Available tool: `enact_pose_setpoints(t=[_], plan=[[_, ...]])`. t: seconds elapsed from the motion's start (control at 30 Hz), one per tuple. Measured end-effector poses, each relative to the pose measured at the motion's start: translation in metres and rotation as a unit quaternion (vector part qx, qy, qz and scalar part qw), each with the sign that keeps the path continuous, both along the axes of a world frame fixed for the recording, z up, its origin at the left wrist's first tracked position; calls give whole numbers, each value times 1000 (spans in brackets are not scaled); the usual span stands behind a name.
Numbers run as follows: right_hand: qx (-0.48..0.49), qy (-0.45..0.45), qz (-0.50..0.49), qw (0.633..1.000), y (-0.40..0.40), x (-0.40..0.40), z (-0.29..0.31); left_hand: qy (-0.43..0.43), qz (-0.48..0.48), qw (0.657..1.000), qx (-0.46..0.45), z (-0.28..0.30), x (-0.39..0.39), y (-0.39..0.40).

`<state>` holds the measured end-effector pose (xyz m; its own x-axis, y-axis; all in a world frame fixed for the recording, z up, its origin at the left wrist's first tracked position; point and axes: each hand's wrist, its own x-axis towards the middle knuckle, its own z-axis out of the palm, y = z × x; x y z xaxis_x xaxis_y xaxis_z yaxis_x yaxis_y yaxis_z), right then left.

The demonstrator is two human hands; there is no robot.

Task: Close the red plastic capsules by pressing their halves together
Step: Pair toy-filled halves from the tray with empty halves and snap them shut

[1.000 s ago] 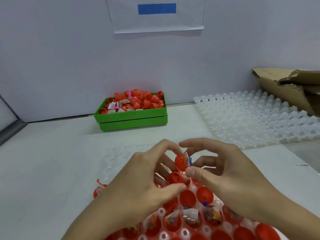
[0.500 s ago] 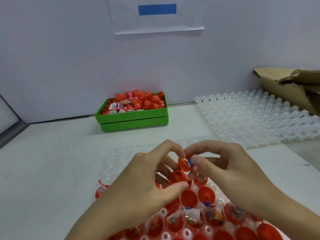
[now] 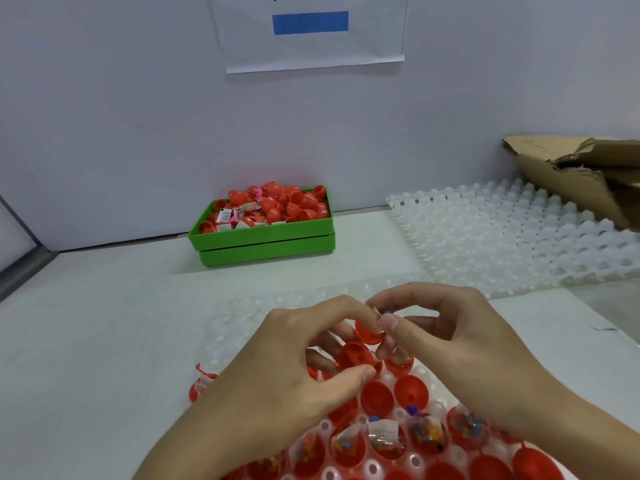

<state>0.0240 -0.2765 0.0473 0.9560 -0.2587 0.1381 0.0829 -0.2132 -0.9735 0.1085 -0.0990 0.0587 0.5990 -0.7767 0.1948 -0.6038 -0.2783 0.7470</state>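
Over the near tray [image 3: 433,382], low in the middle of the table [image 3: 104,323], both hands meet above the rows of red cups. The left hand [image 3: 294,368] comes in from the lower left, wrist low, its fingers curled round an open red capsule: the lower half [image 3: 354,355] sits between thumb and curled fingers, and the upper half [image 3: 370,332] tilts up just above it. The right hand [image 3: 460,341] reaches in from the lower right, thumb and forefinger pinching a small clear packet [image 3: 378,315] at the rim of the upper half, with a speck of blue showing behind it. The two halves are apart at the mouth, not pressed shut. Below the hands the tray holds more open red halves, some with little packets of coloured bits in them. Against the wall stands a green bin [image 3: 266,237] heaped with red capsules, and a second white tray [image 3: 512,237] lies to the right beside torn cardboard [image 3: 571,174].
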Motion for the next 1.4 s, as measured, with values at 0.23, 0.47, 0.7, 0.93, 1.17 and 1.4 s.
enact_pose_setpoints(t=[0.23,0.47,0.7,0.93,1.17,1.4], plan=[[1,4,3,1000,-1,0,0,1,-6,1000,-4,0,0,-1],[8,1,-10,1000,-1,0,-2,18,-1,1000,-7,-2,1,0],[14,-14,4,1000,-1,-1,0,14,1,1000,-17,-3,1,-1],[-53,-22,-7,998,-3,-2,0,17,25,998,-51,-2,0,0],[-25,-50,24,998,-4,1,-4,6,18,998,-52,1,-2,0],[-35,-93,22,995,-2,1,-2,-12,46,996,-73,0,-2,1]])
